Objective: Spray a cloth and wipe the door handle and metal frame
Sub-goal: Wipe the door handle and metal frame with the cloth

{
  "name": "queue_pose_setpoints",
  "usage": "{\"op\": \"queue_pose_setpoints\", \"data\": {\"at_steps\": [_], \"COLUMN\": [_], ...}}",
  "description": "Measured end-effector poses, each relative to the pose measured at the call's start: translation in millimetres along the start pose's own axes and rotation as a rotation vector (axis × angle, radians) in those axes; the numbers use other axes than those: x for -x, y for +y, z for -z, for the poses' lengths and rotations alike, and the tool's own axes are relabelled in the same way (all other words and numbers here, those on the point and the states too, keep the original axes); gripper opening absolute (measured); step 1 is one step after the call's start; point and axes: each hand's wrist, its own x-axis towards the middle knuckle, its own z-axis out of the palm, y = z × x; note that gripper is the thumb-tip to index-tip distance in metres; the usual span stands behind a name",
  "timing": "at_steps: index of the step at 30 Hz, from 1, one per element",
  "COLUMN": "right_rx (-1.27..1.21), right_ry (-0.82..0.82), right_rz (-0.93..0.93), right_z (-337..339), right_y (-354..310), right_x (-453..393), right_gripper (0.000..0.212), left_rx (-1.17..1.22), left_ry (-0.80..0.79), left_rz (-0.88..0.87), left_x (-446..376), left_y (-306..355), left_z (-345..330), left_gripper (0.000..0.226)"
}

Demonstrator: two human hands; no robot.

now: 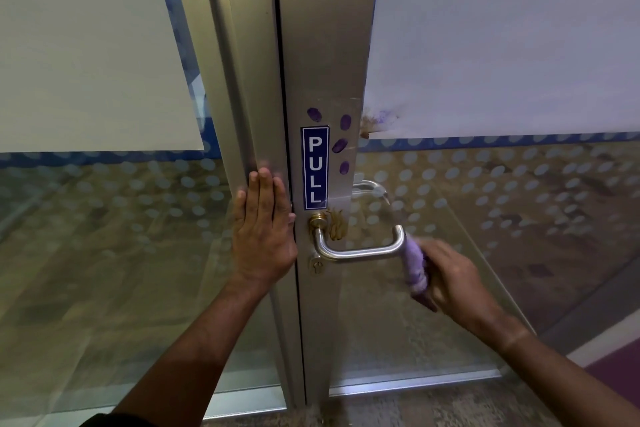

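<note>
A silver lever door handle (360,251) juts from the brushed metal frame (325,55) of a glass door. My right hand (450,277) grips a bunched purple cloth (415,267) and holds it against the handle's right end; the hand is blurred. My left hand (265,225) presses flat, fingers straight, on the neighbouring frame post just left of the door gap. Purple smudges (341,144) and brownish streaks (336,224) mark the frame around a blue PULL sticker (315,168). No spray bottle is in view.
Frosted glass panels (502,38) with a dotted band flank the frame on both sides. A brass collar (318,220) sits at the handle's base, with a keyhole (317,266) below it. A stained patch (375,121) marks the right panel's edge.
</note>
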Motion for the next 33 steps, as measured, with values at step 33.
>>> {"op": "queue_pose_setpoints", "data": {"at_steps": [33], "right_rx": [0.43], "right_ry": [0.22], "right_rz": [-0.019], "right_z": [-52.9], "right_y": [-148.0], "right_x": [-72.4], "right_gripper": [0.038], "left_rx": [0.019], "left_ry": [-0.021], "left_rz": [-0.028], "left_x": [-0.7], "left_y": [-3.0], "left_z": [2.6], "left_gripper": [0.066]}}
